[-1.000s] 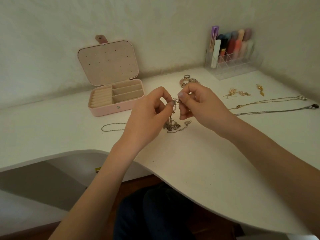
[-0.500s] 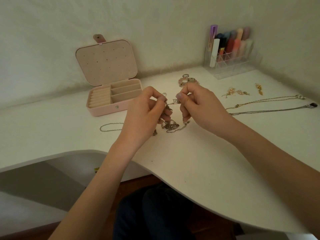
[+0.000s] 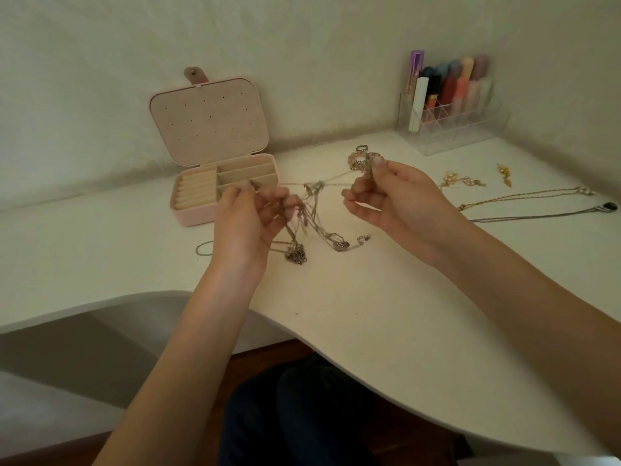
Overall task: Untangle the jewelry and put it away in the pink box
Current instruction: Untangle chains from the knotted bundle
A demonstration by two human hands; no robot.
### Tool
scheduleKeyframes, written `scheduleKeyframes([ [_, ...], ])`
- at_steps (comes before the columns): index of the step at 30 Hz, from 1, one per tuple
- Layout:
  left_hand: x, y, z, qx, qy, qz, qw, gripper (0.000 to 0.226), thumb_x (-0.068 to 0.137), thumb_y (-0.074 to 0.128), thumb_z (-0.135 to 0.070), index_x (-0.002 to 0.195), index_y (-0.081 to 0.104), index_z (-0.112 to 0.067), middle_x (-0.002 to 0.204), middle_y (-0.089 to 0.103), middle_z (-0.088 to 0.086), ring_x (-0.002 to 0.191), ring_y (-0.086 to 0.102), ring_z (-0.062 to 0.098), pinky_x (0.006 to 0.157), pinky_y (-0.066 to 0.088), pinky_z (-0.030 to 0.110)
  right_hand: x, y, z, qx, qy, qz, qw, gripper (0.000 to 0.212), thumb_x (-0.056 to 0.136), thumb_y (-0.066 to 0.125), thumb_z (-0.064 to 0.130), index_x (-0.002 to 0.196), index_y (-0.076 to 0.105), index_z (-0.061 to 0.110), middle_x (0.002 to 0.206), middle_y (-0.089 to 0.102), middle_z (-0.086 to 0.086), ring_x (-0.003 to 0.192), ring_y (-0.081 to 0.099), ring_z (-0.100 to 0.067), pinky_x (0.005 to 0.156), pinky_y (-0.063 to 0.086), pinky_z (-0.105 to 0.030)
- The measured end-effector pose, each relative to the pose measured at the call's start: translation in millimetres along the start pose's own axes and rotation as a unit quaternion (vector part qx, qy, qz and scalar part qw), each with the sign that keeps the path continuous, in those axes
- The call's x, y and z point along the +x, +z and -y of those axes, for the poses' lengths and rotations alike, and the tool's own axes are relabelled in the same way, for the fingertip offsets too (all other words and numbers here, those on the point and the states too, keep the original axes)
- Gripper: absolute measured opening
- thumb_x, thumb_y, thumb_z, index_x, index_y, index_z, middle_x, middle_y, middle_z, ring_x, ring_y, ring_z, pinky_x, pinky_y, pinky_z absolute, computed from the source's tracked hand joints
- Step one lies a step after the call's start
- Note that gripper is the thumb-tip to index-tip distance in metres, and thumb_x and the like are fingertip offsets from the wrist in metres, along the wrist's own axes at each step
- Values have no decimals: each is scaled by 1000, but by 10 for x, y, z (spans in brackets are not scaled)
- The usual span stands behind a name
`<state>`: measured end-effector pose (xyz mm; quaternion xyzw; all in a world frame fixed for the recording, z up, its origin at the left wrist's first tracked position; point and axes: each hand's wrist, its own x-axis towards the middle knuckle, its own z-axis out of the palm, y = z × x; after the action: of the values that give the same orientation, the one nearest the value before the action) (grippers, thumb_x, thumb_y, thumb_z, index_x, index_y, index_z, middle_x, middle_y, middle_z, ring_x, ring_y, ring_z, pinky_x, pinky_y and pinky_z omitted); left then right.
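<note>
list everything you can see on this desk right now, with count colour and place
tangled chains: one clump, silvery, stretched between both hands, ends trailing on the desk
pink box: one, lid open, back left
rings: small cluster, pinkish and metal, behind the right hand
earrings: a few, gold, right
straight necklaces: two, right edge
clear organiser: one, holding coloured tubes, back right corner
desk: one, white
left hand: pinches chains
right hand: pinches chains

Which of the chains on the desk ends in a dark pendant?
The silver chain nearest the desk's front edge on the right; its dark pendant lies at its far end.
</note>
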<state>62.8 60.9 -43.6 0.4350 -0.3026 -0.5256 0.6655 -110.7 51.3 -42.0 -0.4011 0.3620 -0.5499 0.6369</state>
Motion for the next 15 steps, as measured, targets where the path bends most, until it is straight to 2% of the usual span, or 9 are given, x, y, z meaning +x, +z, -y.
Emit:
scheduleKeyframes([
  [2,28,-36,-3,-62,-22,-10,998,27,103,30,-12,80,44,-13,56,53,-2,49,56,11,54,47,25,11,-18,12,47,0,-3,999,25,102,41,21,86,54,6,68,59,-2,71,65,-14,74,56,-27],
  [4,25,-47,11,-51,-16,-27,998,26,103,31,-12,80,43,-14,60,47,-2,47,55,11,50,45,24,20,-12,4,40,-14,-16,999,24,102,40,22,90,55,6,72,58,-2,73,65,-12,76,56,-27],
  [7,-40,-22,48,98,63,-69,991,22,105,29,-18,86,40,-18,65,47,-3,45,59,10,37,36,17,22,10,-11,-6,-51,-57,997,28,103,38,23,87,56,8,76,58,-2,75,65,-12,77,58,-28],
  [10,-70,7,84,185,130,-66,972,21,105,27,-22,86,38,-22,68,51,-2,48,64,14,33,27,15,12,12,5,58,-36,-50,996,34,103,36,22,77,52,8,66,53,-3,62,60,-13,71,57,-28],
  [13,-51,14,104,260,191,-54,945,20,104,29,-20,86,38,-23,67,54,1,60,64,36,34,32,18,2,23,24,133,-13,-34,990,37,104,36,22,71,47,9,58,45,-1,52,45,-12,66,56,-28],
  [15,-55,27,120,299,205,-41,931,21,103,30,-18,85,38,-23,58,54,-5,52,61,28,40,40,28,1,22,39,147,-14,-28,989,37,104,36,22,71,45,9,55,42,0,50,40,-11,65,54,-28],
])
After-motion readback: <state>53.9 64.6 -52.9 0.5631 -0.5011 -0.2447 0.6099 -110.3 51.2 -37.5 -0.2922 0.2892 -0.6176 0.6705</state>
